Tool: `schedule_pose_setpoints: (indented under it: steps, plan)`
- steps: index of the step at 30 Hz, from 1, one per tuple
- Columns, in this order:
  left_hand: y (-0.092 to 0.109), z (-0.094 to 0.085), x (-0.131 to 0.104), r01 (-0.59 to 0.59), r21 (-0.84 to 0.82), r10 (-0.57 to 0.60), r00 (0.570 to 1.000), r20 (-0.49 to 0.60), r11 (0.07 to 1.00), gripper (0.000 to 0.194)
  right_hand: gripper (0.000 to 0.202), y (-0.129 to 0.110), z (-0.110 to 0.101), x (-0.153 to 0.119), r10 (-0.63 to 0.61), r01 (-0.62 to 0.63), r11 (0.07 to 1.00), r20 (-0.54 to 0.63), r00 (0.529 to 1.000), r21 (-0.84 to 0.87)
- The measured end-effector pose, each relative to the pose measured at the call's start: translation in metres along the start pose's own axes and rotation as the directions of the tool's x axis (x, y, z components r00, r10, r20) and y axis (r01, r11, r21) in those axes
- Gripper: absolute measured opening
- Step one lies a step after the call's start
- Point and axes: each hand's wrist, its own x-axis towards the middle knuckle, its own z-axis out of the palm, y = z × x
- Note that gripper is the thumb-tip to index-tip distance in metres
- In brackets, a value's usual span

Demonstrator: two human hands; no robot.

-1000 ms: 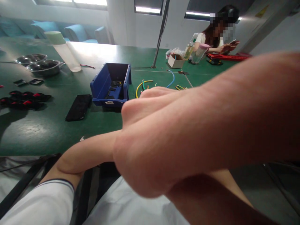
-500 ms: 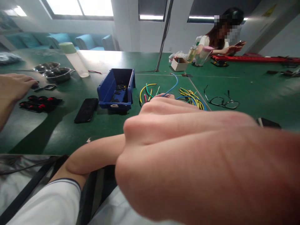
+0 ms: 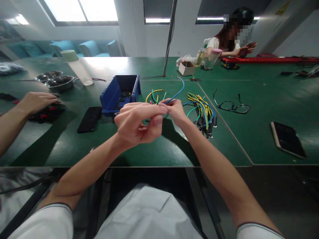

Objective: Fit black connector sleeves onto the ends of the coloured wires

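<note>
My left hand (image 3: 139, 122) is closed in a pinch in front of the blue bin (image 3: 107, 99); what lies between its fingertips is too small to make out. Just right of it, my right hand (image 3: 174, 109) pinches a blue wire (image 3: 183, 87), whose free end curves up and away. The fingertips of both hands are close together. Behind them, a few yellow and green wires (image 3: 157, 91) lie on the table. A bundle of yellow, green and blue wires (image 3: 204, 111) with black ends rests to the right of my right hand.
A black phone (image 3: 89, 119) lies left of the bin, near another person's hand (image 3: 37, 101) over black and red parts. Farther off are metal bowls (image 3: 59, 83), a bottle (image 3: 81, 69) and a pole (image 3: 169, 39). At right are glasses (image 3: 231, 107) and a phone (image 3: 287, 139).
My right hand has come down from close before the camera to the wires beside my left hand. At the left, the other person's hand has moved right and down over the black and red parts.
</note>
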Motion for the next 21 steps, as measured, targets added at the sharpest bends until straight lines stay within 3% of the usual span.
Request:
schedule_pose_setpoints:
  steps: [2,4,7,11,16,21]
  plan:
    - [-0.028,0.008,-0.013,0.020,0.058,-0.018,0.999,-0.031,0.998,0.016,0.023,0.004,0.000,0.002,0.005,-0.005,1.000,-0.003,1.000,0.009]
    - [-0.050,0.012,-0.026,0.101,0.176,-0.113,0.992,0.060,0.979,0.014,0.026,0.008,0.000,0.003,0.020,-0.020,1.000,-0.005,1.000,0.003]
    - [-0.068,0.015,-0.042,0.165,0.205,-0.211,0.950,0.230,0.965,0.015,0.030,0.009,0.001,0.003,0.032,-0.032,0.999,0.003,0.999,0.006]
    - [-0.077,0.018,-0.050,0.203,0.170,-0.255,0.883,0.394,0.964,0.026,0.038,0.006,0.004,0.001,0.088,-0.088,0.995,-0.002,0.996,0.052]
    - [-0.086,0.023,-0.058,0.314,0.166,-0.354,0.796,0.492,0.935,0.026,0.046,0.003,0.006,-0.002,0.129,-0.130,0.985,0.011,0.992,0.111]
    - [-0.090,0.025,-0.063,0.372,0.160,-0.402,0.784,0.473,0.914,0.019,0.046,0.004,0.005,-0.003,0.175,-0.189,0.973,0.111,0.978,0.130]
